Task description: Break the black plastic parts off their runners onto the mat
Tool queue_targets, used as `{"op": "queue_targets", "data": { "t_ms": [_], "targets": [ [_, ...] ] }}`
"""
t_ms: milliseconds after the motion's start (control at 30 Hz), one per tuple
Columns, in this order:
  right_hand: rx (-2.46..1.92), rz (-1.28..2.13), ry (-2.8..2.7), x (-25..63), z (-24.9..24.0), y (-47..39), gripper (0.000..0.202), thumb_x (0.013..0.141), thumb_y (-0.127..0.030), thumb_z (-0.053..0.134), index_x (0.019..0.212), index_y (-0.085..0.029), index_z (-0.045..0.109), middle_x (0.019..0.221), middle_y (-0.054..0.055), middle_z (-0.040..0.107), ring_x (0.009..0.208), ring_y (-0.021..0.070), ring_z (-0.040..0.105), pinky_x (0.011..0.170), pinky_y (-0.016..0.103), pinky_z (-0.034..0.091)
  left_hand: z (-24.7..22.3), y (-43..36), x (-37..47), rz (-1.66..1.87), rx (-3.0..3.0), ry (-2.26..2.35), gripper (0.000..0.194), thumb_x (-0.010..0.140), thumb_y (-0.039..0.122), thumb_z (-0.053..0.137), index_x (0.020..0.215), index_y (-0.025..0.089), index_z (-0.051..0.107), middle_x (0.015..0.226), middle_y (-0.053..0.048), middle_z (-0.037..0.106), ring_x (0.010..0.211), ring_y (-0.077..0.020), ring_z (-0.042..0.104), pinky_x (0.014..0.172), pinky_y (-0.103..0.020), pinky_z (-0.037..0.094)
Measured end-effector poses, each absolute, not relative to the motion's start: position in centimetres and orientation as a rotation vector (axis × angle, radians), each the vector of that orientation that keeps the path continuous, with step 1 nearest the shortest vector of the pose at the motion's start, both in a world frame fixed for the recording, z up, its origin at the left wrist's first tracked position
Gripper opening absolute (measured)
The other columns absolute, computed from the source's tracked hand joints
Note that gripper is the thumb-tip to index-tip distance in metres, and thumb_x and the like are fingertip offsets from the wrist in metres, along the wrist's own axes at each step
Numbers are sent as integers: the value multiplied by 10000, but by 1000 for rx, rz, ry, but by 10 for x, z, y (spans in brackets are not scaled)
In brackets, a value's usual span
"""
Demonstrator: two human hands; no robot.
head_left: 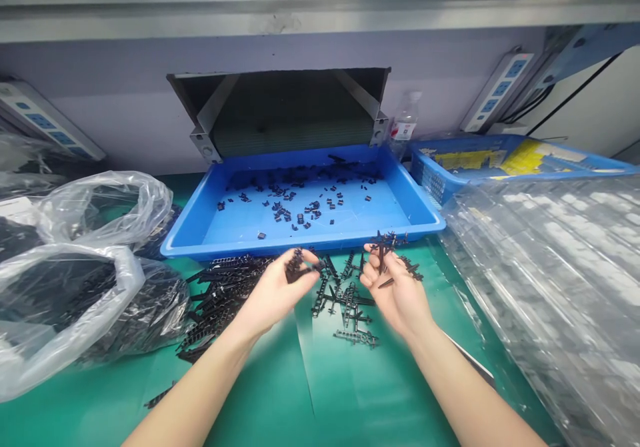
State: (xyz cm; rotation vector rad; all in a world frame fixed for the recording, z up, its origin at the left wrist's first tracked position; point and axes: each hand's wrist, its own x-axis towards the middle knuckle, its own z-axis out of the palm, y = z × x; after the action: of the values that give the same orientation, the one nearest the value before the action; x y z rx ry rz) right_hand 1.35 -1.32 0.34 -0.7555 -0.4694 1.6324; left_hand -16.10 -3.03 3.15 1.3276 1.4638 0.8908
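Small black plastic parts (296, 268) are bunched in my left hand (280, 287), its fingers curled around them. My right hand (397, 290) is turned palm up, with black plastic sprues (387, 243) held between its thumb and fingers; some stick out past the fingertips. Between and below the hands, loose black sprues (350, 303) lie scattered on the green mat (340, 393). A dense pile of black molded strips (225, 293) lies left of my left hand. Just beyond both hands is a shallow blue tray (300, 245) with many small black pieces (300, 219) inside.
Clear plastic bags (135, 300) of black parts stand at the left. Stacked clear plastic trays (550, 267) fill the right side, with a blue basket (430, 173) behind. A bottle (405, 123) stands behind the blue tray, near a chute opening (295, 113).
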Motion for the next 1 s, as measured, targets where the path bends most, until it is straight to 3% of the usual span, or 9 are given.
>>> {"op": "queue_targets", "data": {
  "t_ms": [133, 267, 400, 500, 667, 833, 1000],
  "targets": [
    [-659, 1685, -485, 16, 4, -13, 261, 621, -286, 747, 686, -171, 522, 689, -24, 401, 540, 71, 364, 492, 186, 356, 14, -34, -148, 697, 1727, 1462, 109, 683, 236, 575, 776, 180, 581, 699, -18, 582, 633, -156, 513, 576, -221, 350],
    [-608, 1696, -568, 15, 3, -16, 202, 660, -277, 723, 732, -196, 552, 723, -29, 397, 555, 69, 371, 511, 189, 366, 1, -37, -140, 660, 1861, 1614, 65, 701, 183, 537, 636, 183, 528, 583, -13, 563, 541, -154, 492, 514, -221, 289],
    [-615, 1601, -594, 18, 2, -13, 218, 605, -272, 762, 728, -209, 595, 676, -38, 416, 568, 70, 393, 525, 179, 381, 15, -33, -152, 769, 1462, 1398, 162, 753, 269, 514, 637, 157, 497, 533, -9, 541, 400, -93, 420, 437, -194, 286],
    [-730, 1474, -512, 21, 0, -8, 279, 534, -299, 804, 722, -198, 624, 658, -31, 463, 604, 76, 432, 538, 162, 396, 28, -30, -164, 942, 1092, 1087, 239, 738, 352, 559, 670, 128, 511, 476, 10, 475, 337, -46, 313, 356, -164, 207],
    [-787, 1509, -538, 13, -4, -11, 315, 468, -305, 827, 701, -194, 645, 714, -13, 549, 663, 97, 500, 589, 172, 433, 25, -34, -159, 1029, 620, 728, 255, 619, 250, 694, 715, 129, 491, 509, 30, 425, 365, -16, 272, 315, -105, 167],
    [-711, 1686, -846, -1, -12, -33, 243, 588, -340, 759, 754, -213, 634, 780, 18, 590, 791, 175, 542, 798, 304, 433, 11, -45, -139, 1042, 424, 603, 262, 603, 216, 717, 715, 130, 497, 569, 27, 401, 408, -14, 279, 312, -84, 180],
    [-746, 1588, -1133, -5, -17, -41, 183, 705, -337, 652, 842, -223, 616, 865, 44, 589, 916, 217, 513, 909, 373, 375, 2, -51, -127, 1013, 434, 712, 316, 604, 270, 727, 763, 140, 487, 580, 34, 408, 410, -12, 275, 328, -102, 165]
  ]
}}
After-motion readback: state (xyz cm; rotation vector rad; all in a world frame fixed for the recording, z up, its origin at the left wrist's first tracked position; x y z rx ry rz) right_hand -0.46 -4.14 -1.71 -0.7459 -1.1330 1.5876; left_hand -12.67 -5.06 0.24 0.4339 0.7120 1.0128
